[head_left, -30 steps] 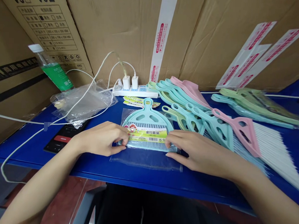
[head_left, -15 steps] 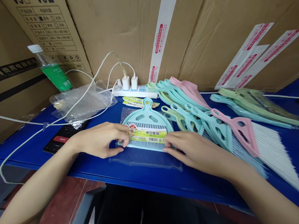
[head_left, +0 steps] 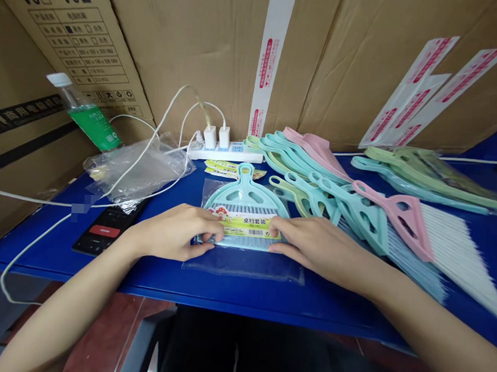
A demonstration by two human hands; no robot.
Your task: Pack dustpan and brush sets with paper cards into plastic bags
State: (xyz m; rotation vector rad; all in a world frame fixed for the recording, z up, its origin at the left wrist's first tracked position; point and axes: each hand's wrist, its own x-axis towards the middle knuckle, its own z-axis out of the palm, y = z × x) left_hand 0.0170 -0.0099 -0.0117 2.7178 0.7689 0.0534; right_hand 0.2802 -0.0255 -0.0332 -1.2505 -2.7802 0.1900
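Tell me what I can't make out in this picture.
Head view, ends of the label: partly covered by the left hand and the right hand.
Head view, small screen text on the phone: too small to read.
Head view, one white cable: cut off by the left edge.

I see a table (head_left: 226,289) of deep blue, and on it a dustpan (head_left: 248,195) in pale turquoise. The label (head_left: 250,226) over it is white and yellow-green, with red mushrooms (head_left: 221,211) and black letters (head_left: 254,220). One brush (head_left: 425,239) is pink with white bristles (head_left: 465,258). The bottle (head_left: 84,112) wears a green wrapper (head_left: 96,129), and the brown cardboard (head_left: 189,44) carries white tape (head_left: 267,59) printed with red.
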